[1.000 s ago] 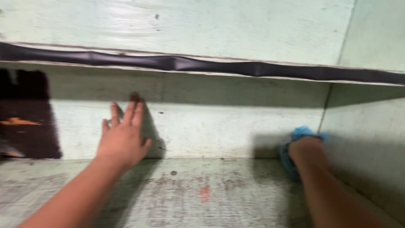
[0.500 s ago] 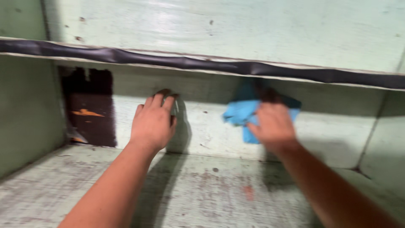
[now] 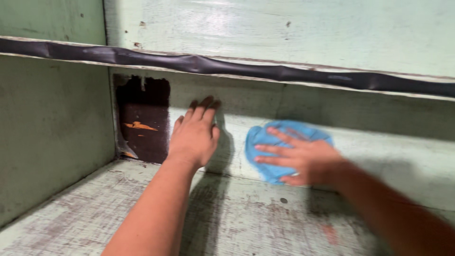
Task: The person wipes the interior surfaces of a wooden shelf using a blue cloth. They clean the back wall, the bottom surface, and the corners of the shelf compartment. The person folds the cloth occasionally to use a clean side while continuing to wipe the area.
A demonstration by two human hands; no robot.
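My right hand [image 3: 303,159] lies flat with spread fingers on a blue cloth [image 3: 265,142], pressing it against the pale green back wall [image 3: 379,156] of a shelf compartment. My left hand [image 3: 194,135] rests flat on the same wall just left of the cloth, fingers together and pointing up, holding nothing. Both forearms reach in over the worn shelf floor [image 3: 95,213].
A dark brown patch with orange flecks [image 3: 142,118], where the paint is gone, sits in the back left corner. A black strip [image 3: 237,66] runs along the edge of the shelf above. The green side wall [image 3: 47,132] closes the left.
My right hand has slid the blue cloth down and left along the back wall, toward my left hand. The view has shifted left, so the side wall shows more.
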